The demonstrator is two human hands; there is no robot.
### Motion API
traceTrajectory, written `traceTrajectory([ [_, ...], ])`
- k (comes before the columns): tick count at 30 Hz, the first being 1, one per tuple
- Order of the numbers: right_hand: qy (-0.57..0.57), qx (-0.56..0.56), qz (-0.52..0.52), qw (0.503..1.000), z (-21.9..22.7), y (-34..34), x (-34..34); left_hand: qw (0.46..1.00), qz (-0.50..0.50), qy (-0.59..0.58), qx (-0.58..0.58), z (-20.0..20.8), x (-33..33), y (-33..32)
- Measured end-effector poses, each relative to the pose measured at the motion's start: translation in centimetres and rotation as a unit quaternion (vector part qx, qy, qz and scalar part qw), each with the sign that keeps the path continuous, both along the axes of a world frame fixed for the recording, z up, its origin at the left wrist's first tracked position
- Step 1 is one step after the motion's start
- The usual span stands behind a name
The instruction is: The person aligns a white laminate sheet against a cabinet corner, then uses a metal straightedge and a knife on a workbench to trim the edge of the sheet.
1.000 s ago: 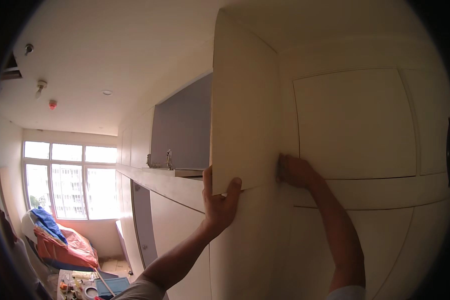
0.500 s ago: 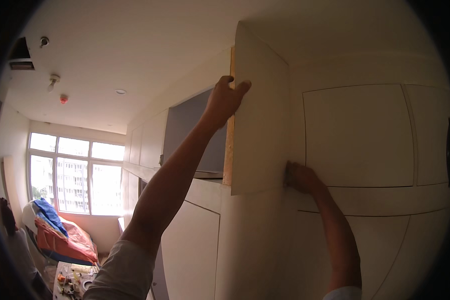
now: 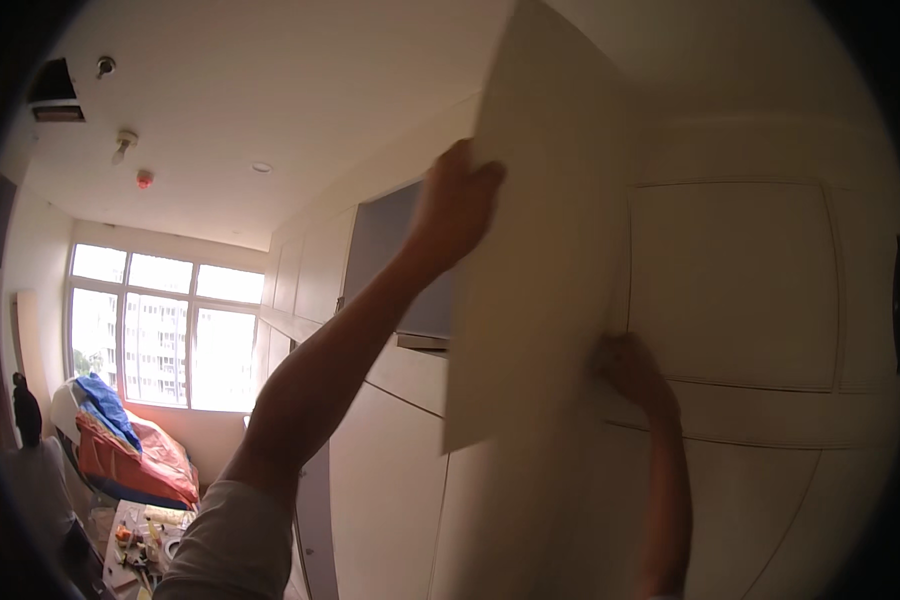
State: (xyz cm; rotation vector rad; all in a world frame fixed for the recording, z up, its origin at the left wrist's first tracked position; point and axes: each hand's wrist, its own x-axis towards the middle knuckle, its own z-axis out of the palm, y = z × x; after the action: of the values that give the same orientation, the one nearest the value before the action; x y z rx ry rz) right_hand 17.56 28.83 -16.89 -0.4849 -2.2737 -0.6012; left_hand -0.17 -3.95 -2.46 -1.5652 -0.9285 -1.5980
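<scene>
A pale, flat cabinet panel (image 3: pixel 540 230) stands tilted in front of the corner of the wall cabinets. My left hand (image 3: pixel 460 205) grips its left edge, thumb on the front face and fingers behind. Low on the panel's right side is my right hand (image 3: pixel 635 372), its fingers curled and smeared by motion. Something dark shows at those fingertips, too blurred to name, and I cannot tell whether they also touch the panel. Behind my left forearm lies an open cabinet compartment (image 3: pixel 380 232) with a grey inside, partly covered by the panel.
Closed cabinet doors (image 3: pixel 730 285) line the wall at right, with more doors below. A window (image 3: pixel 160 330) is at far left. Beneath it, blue and red sheeting (image 3: pixel 135 450) covers something bulky. A small table (image 3: pixel 120 575) carries several tools and loose items. The ceiling is close above.
The panel has come away from the cabinet corner toward me and looks larger, its lower edge swung down and left. Both hands have moved with it, the right one slightly rightward.
</scene>
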Motion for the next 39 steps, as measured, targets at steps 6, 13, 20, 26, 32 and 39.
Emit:
traceTrajectory([
  [6,0.542,-0.196,0.222,0.787,-7.2,-10.4,0.1,0.966,-0.119,-0.183,-0.138,-14.6,-7.6,-8.0],
  [13,0.400,-0.271,0.353,0.802,-10.8,-20.4,-12.5,0.927,-0.061,-0.271,-0.252,-30.4,-23.4,-16.8],
  [20,0.304,-0.212,0.333,0.867,-17.5,-25.7,-24.5,0.850,-0.057,-0.431,-0.298,-39.4,-28.8,-29.1],
  [26,0.075,-0.649,0.381,0.654,-26.0,-19.9,-33.5,0.751,0.146,-0.511,-0.393,-43.4,-29.6,-32.7],
  [32,-0.052,-0.797,0.278,0.534,-36.7,-22.5,-36.5,0.643,0.328,-0.482,-0.496,-48.8,-34.4,-34.2],
  [39,-0.126,-0.833,0.176,0.509,-53.4,-25.4,-31.9,0.495,0.441,-0.467,-0.585,-61.4,-36.5,-31.8],
])
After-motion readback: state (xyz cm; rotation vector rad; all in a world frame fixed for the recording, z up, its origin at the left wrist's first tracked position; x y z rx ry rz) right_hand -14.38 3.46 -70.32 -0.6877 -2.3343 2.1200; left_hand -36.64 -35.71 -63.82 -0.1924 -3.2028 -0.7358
